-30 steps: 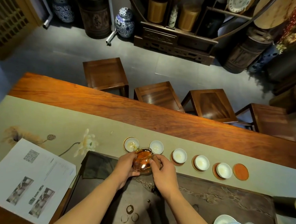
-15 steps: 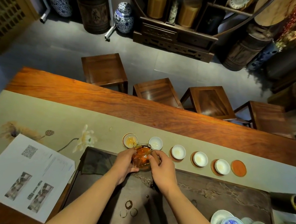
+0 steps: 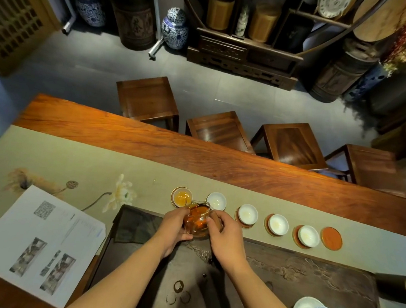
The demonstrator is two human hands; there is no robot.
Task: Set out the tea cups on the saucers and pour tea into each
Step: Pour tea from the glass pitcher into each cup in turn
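We held the glass pitcher [image 3: 197, 219] over the tea tray's [image 3: 309, 271] far edge, tipped at the first cup [image 3: 181, 196]. Our left hand [image 3: 174, 225] cupped its side; our right hand [image 3: 224, 233] pinched the handle. We thought it would feel heavy with tea, slippery, hot and easy to break.

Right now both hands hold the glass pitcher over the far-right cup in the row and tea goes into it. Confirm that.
Not quite. The head view shows both hands, left hand and right hand, holding the glass pitcher with its spout over the far-left cup, which already holds amber tea. The far-right cup looks empty.
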